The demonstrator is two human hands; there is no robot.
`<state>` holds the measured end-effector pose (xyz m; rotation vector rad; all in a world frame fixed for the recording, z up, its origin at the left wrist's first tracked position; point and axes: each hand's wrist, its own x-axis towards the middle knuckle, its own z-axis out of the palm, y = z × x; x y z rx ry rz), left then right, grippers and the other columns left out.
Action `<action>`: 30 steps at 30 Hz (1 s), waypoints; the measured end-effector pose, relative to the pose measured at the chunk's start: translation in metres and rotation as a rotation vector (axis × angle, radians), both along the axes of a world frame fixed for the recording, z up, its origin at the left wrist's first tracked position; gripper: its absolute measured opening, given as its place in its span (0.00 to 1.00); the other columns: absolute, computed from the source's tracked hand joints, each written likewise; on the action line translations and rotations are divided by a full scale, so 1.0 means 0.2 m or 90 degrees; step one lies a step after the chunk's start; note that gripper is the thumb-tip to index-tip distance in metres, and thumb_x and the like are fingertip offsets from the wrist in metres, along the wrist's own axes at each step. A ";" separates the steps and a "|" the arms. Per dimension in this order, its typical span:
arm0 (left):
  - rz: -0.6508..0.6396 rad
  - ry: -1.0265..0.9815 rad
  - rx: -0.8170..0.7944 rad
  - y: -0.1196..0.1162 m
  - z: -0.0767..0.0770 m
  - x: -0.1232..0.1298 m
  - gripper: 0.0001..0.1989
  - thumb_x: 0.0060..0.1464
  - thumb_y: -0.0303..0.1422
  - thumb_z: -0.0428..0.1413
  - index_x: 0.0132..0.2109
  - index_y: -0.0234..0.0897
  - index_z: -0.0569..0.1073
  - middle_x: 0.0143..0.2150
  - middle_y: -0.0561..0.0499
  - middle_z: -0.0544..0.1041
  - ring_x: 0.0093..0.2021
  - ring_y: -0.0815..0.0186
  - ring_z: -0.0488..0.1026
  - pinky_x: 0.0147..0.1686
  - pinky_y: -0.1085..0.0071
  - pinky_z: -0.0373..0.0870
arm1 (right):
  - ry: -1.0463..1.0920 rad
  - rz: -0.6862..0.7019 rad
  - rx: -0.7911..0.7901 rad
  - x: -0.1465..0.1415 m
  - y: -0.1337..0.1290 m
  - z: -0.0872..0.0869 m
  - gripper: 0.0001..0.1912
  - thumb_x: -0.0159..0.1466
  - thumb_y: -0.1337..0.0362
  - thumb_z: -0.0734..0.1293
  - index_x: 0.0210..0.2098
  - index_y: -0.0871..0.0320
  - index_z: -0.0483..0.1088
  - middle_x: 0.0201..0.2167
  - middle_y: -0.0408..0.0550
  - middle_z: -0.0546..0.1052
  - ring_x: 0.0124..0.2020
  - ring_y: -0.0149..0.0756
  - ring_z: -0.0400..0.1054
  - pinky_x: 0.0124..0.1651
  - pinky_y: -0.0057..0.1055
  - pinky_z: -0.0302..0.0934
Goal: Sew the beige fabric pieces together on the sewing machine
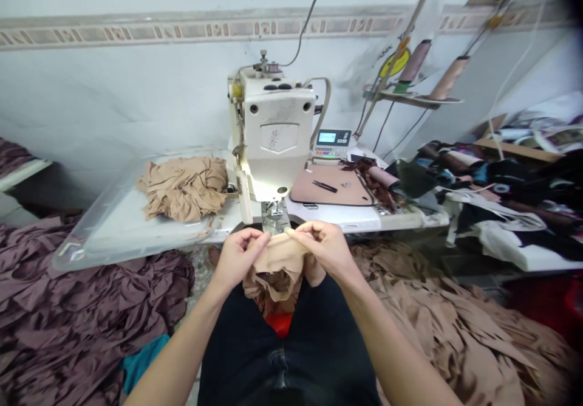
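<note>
The left hand [237,259] and right hand [326,251] pinch close together above the lap [286,357], forearms angled inward.

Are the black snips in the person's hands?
No, the left hand and right hand pinch tan fabric, while the black snips lie on the pink mat.

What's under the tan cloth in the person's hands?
Below the tan stretchy cloth are the person's black trousers and a red patch between the legs. The cloth, left hand and right hand hide whatever lies directly beneath.
</note>
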<state>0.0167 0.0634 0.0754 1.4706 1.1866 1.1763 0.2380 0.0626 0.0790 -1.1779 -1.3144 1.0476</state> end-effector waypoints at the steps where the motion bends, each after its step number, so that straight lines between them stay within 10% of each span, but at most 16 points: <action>1: 0.013 -0.003 -0.006 0.02 0.01 0.01 0.19 0.56 0.48 0.68 0.33 0.35 0.81 0.25 0.52 0.73 0.25 0.67 0.64 0.27 0.72 0.59 | 0.019 0.002 -0.013 0.00 0.02 -0.01 0.24 0.55 0.44 0.81 0.28 0.60 0.79 0.23 0.45 0.75 0.25 0.35 0.65 0.28 0.31 0.57; 16: 0.092 -0.072 0.057 0.20 0.03 0.10 0.11 0.56 0.38 0.68 0.40 0.38 0.75 0.27 0.56 0.70 0.26 0.67 0.66 0.30 0.72 0.63 | 0.097 -0.064 0.034 0.03 0.19 -0.06 0.22 0.55 0.46 0.81 0.27 0.59 0.80 0.27 0.48 0.81 0.30 0.39 0.71 0.36 0.33 0.66; 30: 0.092 -0.137 0.038 0.19 -0.10 0.02 0.20 0.58 0.49 0.68 0.43 0.37 0.75 0.31 0.53 0.77 0.31 0.66 0.74 0.34 0.74 0.69 | 0.151 -0.104 -0.010 0.03 0.16 -0.25 0.23 0.55 0.45 0.81 0.34 0.58 0.80 0.31 0.48 0.82 0.31 0.40 0.73 0.35 0.33 0.67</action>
